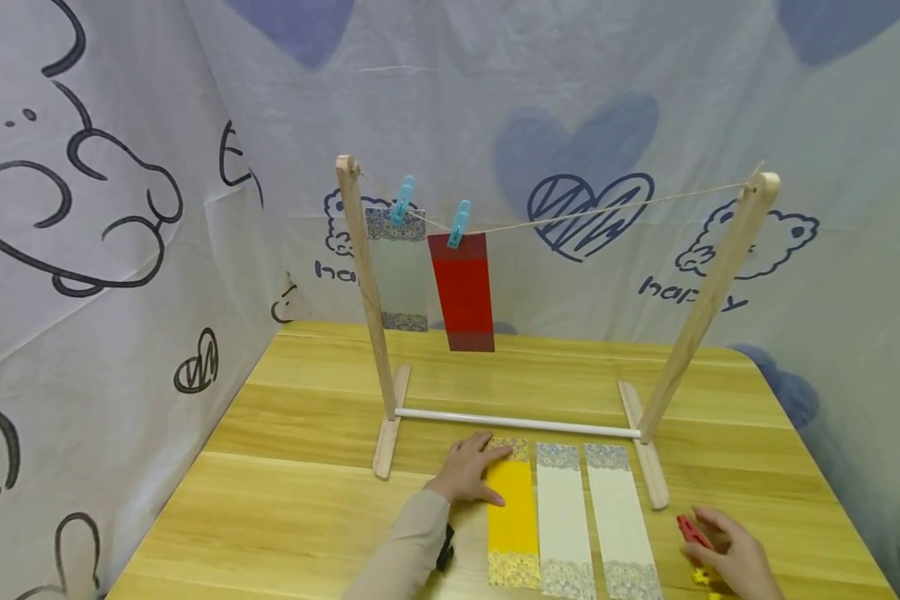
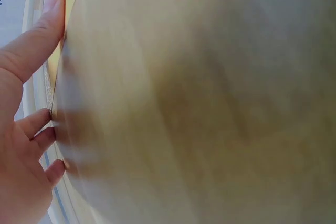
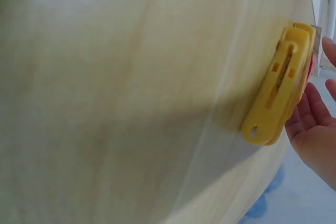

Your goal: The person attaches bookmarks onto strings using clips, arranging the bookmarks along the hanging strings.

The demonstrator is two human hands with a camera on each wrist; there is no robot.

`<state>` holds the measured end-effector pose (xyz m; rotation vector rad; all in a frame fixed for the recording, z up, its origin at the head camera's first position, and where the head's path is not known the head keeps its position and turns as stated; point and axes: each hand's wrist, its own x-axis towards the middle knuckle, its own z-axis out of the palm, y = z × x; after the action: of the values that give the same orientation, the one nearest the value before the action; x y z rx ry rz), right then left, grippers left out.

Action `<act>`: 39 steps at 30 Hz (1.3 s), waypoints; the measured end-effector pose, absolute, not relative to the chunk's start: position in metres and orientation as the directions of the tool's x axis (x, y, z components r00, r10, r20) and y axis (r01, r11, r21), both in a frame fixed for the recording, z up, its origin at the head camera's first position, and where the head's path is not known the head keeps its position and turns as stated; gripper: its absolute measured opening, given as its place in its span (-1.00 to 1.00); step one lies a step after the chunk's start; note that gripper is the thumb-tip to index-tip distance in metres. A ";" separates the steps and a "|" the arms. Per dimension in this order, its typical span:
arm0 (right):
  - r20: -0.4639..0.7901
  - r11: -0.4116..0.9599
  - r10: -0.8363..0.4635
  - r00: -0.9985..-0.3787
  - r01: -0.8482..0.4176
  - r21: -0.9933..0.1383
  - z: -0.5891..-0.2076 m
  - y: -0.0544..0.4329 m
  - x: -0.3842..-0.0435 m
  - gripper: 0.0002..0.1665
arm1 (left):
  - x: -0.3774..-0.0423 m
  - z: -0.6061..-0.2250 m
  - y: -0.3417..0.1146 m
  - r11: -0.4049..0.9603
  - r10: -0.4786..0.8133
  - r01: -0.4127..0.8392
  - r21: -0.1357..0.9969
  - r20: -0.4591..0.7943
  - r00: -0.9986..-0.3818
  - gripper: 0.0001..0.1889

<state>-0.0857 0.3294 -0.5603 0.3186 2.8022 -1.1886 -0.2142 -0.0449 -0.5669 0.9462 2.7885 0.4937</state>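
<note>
My left hand [image 1: 465,471] rests at the upper left of a yellow paper strip [image 1: 513,508] with patterned ends, its thumb and fingers spread over the strip's edge. Beside it lie two cream strips [image 1: 564,508] with grey lace-like ends. On the right, my right hand [image 1: 731,554] pinches a red clothespin [image 1: 692,532] between thumb and fingers, low over the table. Yellow clothespins [image 1: 701,575] lie just below that hand; one yellow clothespin [image 3: 278,87] shows large in the right wrist view and mostly hides the red one.
A wooden rack [image 1: 708,308] with a string line [image 1: 600,214] stands behind the strips. A pale strip [image 1: 401,275] and a red strip [image 1: 465,292] hang there from blue clothespins [image 1: 459,223]. A white bar [image 1: 517,421] joins its feet. Printed cloth surrounds the table [image 1: 270,508].
</note>
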 end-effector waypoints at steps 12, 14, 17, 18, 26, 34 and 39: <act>-0.209 0.684 0.170 -0.963 0.269 -0.678 -0.562 0.333 -0.087 -0.20 | -0.220 -0.561 -0.042 0.751 0.610 0.573 0.327 -0.013 -0.792 -0.07; -0.216 0.686 0.157 -0.964 0.264 -0.678 -0.561 0.333 -0.088 -0.18 | -0.223 -0.561 -0.041 0.751 0.609 0.574 0.327 -0.008 -0.793 -0.05; -0.220 0.707 0.132 -0.967 0.247 -0.663 -0.561 0.335 -0.088 -0.18 | -0.226 -0.561 -0.038 0.753 0.610 0.579 0.313 -0.003 -0.792 -0.02; -0.225 0.714 0.125 -0.966 0.245 -0.656 -0.560 0.335 -0.088 -0.19 | -0.226 -0.561 -0.038 0.753 0.612 0.581 0.308 -0.003 -0.791 -0.01; -0.251 0.748 0.098 -0.963 0.237 -0.620 -0.558 0.336 -0.090 -0.22 | -0.231 -0.561 -0.034 0.757 0.625 0.602 0.253 -0.016 -0.780 0.02; -0.271 0.738 0.113 -0.956 0.263 -0.621 -0.559 0.335 -0.090 -0.21 | -0.235 -0.559 -0.036 0.724 0.659 0.626 0.291 -0.022 -0.752 -0.12; -0.266 0.735 0.111 -0.957 0.259 -0.626 -0.561 0.335 -0.090 -0.22 | -0.237 -0.550 -0.040 0.739 0.643 0.590 0.324 -0.080 -0.762 -0.35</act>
<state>-0.0900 0.3354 -0.5607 0.2945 2.7260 -1.0301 -0.2365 -0.0399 -0.5504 0.9859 2.7535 0.4181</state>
